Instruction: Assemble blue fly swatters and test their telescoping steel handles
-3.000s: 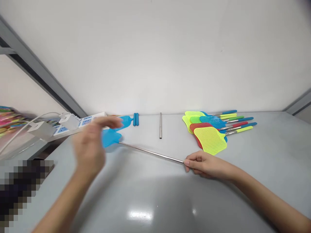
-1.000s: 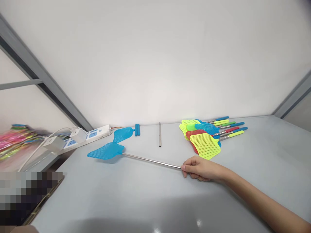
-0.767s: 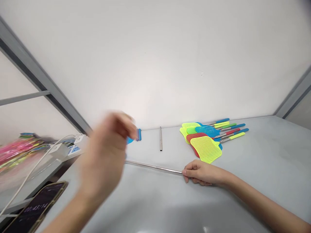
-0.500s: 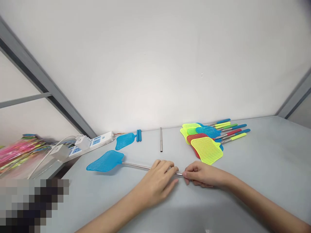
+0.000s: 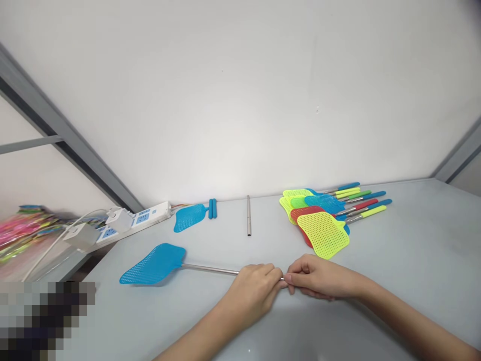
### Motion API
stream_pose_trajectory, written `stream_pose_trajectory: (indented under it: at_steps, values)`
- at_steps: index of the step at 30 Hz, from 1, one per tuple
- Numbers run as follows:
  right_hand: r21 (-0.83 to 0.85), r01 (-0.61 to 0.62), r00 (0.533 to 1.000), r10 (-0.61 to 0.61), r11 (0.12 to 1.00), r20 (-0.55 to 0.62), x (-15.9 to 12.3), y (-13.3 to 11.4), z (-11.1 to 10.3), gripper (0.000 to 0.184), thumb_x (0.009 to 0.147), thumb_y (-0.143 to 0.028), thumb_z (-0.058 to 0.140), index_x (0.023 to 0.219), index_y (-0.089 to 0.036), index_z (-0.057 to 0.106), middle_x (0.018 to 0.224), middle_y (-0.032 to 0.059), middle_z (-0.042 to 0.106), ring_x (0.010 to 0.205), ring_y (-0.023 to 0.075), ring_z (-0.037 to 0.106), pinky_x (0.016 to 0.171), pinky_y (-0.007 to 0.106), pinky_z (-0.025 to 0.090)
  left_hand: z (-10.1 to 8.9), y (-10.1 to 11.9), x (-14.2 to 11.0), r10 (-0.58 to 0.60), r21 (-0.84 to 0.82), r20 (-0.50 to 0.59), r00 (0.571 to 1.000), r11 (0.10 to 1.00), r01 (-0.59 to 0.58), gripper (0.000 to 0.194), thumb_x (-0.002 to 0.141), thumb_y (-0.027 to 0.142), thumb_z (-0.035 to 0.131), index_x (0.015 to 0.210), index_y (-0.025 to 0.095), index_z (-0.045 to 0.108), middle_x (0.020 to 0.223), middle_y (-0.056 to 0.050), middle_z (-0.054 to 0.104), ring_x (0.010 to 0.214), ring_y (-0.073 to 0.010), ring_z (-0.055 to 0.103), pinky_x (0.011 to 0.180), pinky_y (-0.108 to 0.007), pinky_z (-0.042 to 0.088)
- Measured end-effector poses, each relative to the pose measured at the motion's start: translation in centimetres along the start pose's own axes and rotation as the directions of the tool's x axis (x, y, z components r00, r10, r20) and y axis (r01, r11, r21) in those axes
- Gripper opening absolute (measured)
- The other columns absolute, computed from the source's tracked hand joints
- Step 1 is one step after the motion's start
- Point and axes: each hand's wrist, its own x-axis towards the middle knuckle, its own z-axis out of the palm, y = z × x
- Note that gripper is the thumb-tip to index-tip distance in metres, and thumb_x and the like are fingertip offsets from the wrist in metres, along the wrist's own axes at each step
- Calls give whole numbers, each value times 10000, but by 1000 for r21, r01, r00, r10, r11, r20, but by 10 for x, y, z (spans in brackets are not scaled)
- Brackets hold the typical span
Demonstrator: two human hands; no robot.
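A blue fly swatter (image 5: 152, 263) lies on the grey table (image 5: 394, 260), its thin metal rod (image 5: 210, 269) stretched out to the right. My left hand (image 5: 253, 293) is curled around the rod close to its right end. My right hand (image 5: 319, 278) pinches the rod's end, its fingertips almost touching those of the left hand. Whatever sits at that end is hidden inside the right hand.
Several yellow, red, green and blue swatters are piled (image 5: 323, 213) at the back right. A loose metal rod (image 5: 248, 216), a blue swatter head (image 5: 188, 218) and two blue grips (image 5: 212, 208) lie by the wall. A white power strip (image 5: 131, 220) sits at the left.
My left hand waved in from the left, came down on the rod and now grips it beside my right hand. The swatter head has slid slightly left and nearer to me.
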Motion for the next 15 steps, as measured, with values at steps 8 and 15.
stream_pose_trajectory:
  at_steps: [8, 15]
  values:
    - [26, 0, 998, -1, 1000, 56, 6, 0, 1, 364, 820, -467, 424, 739, -152, 587, 487, -64, 376, 363, 51, 319, 274, 135, 254, 4, -8, -2, 11, 55, -59, 998, 998, -8, 235, 876, 324, 393, 724, 183, 505, 679, 21, 581, 580, -120, 547, 508, -237, 338]
    - [85, 71, 997, -73, 994, 22, 11, -6, 3, 403, 801, -479, 458, 580, -146, 512, 440, -70, 340, 373, 44, 269, 343, 168, 202, -2, -16, -2, 27, 115, -102, 994, 993, -15, 274, 863, 355, 403, 663, 183, 476, 604, 27, 574, 529, -116, 546, 458, -239, 281]
